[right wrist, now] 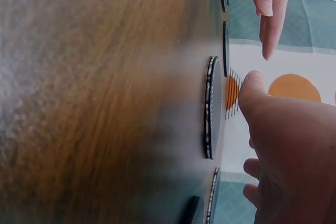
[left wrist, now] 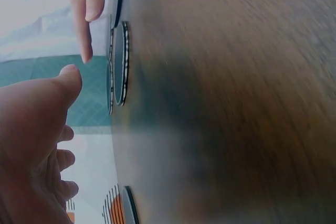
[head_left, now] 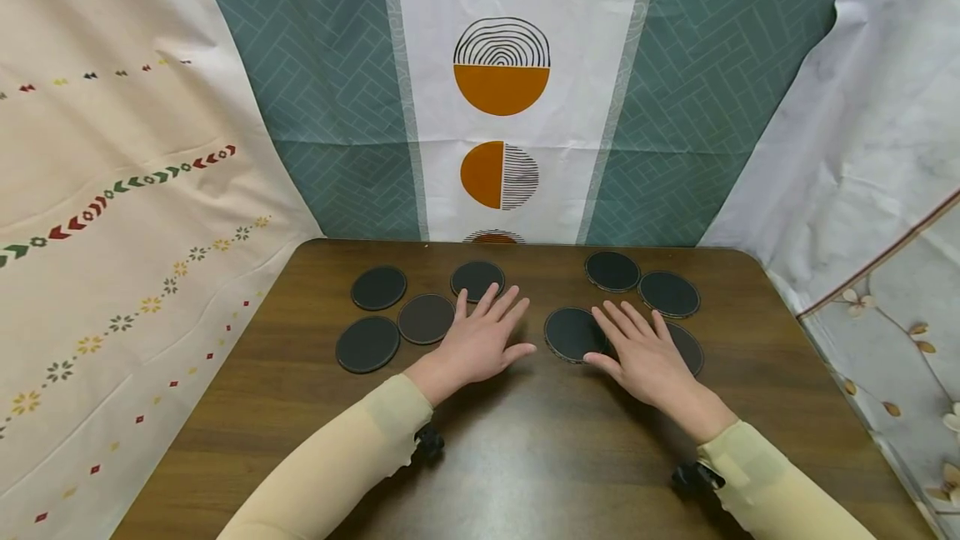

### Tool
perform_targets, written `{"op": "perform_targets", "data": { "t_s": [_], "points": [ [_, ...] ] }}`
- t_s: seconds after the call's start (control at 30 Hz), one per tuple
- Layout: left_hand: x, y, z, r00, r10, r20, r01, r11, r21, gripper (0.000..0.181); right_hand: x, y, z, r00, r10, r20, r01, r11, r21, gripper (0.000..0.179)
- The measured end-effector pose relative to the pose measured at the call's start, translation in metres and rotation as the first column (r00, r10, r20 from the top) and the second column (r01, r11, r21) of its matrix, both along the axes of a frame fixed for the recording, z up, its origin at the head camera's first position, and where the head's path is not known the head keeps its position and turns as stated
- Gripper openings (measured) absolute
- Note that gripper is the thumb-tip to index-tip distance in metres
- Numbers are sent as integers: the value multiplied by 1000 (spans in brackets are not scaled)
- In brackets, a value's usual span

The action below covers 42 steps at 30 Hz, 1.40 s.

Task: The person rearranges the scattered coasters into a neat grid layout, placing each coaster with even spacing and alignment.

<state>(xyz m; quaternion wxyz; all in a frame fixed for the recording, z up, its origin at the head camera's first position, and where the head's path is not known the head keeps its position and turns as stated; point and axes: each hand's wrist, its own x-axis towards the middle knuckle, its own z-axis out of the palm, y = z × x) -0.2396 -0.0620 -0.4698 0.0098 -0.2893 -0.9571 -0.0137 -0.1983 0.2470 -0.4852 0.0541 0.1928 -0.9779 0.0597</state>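
Observation:
Several round black coasters with stitched rims lie flat on the brown wooden table, in a left and a right cluster. My left hand (head_left: 480,344) is held palm down with spread fingers, over the table beside a dark brown coaster (head_left: 426,319) and partly in front of a black coaster (head_left: 477,281). Fingers straight and apart, my right hand (head_left: 645,361) hovers between a coaster (head_left: 576,334) and a partly hidden one (head_left: 684,348). In the left wrist view my left hand (left wrist: 31,124) stays above the tabletop; the right wrist view shows my right hand (right wrist: 294,150) likewise raised, holding nothing.
Two coasters (head_left: 378,287) (head_left: 367,344) sit at the far left, two more (head_left: 612,272) (head_left: 670,293) at the back right. A patterned curtain (head_left: 502,107) hangs behind the table (head_left: 540,457), with cloths (head_left: 112,190) (head_left: 885,232) on both sides.

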Motion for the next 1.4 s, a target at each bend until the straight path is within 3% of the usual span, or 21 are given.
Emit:
{"op": "perform_targets", "data": {
  "t_s": [0.5, 0.97, 1.4],
  "points": [
    [-8, 25, -7, 999, -22, 43, 22, 1000, 0, 87, -4, 6, -5, 1000, -6, 20, 6, 1000, 12, 87],
    [-17, 42, -17, 996, -26, 84, 28, 999, -27, 94, -12, 14, -12, 997, 13, 70, -10, 999, -51, 95],
    [-20, 53, -22, 992, -28, 121, 32, 999, -33, 95, -17, 16, -18, 994, 40, 102, -32, 996, -78, 91]
  ]
}}
